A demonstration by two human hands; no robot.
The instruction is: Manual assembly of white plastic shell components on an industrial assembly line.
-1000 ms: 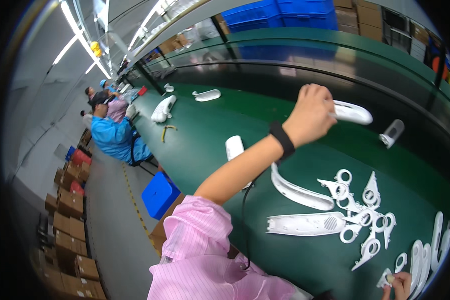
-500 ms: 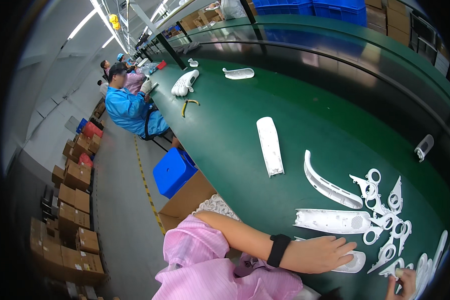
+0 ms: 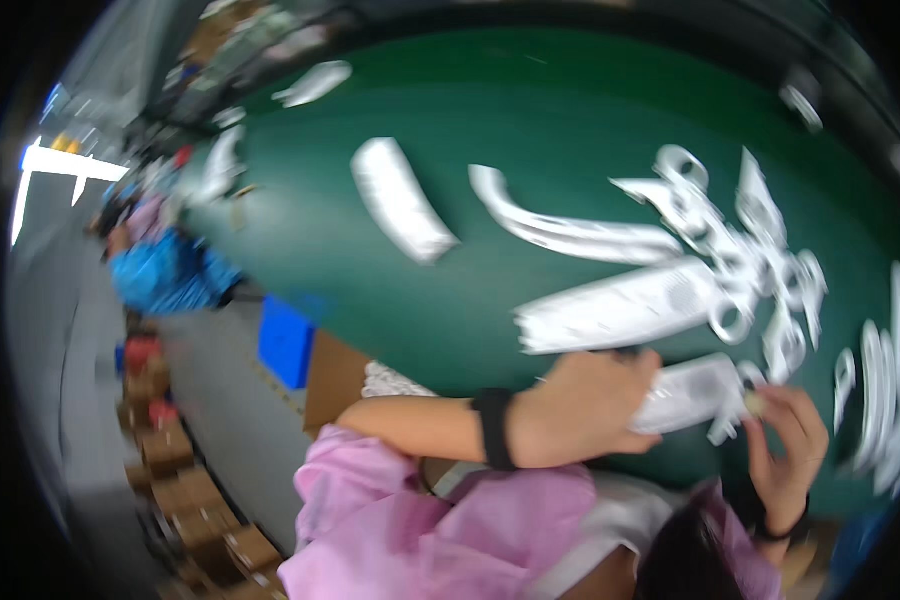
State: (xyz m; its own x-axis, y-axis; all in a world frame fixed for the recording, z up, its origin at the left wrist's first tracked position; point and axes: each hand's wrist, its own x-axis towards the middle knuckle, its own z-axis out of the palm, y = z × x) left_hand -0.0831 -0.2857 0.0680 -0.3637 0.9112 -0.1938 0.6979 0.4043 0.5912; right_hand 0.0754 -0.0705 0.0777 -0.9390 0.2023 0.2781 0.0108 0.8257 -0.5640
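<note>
Panel [image 3: 692,392], white, lower right of frame: held at left end by left hand [image 3: 582,408], fingers curled, likely to steady it. Right hand [image 3: 795,440], lower right: thumb and fingers nearly together, pinching small white part [image 3: 729,415] at panel's right end; blur hides whether pieces touch. Ring-ended parts [image 3: 766,268], right of frame: clustered above panel, presumably for easy reach.

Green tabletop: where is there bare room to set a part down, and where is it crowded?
The tabletop is bare beyond the curved white strip, and between the white cover left of it and the left forearm. Crowded: around the ringed white parts, left hand and right hand.
</note>
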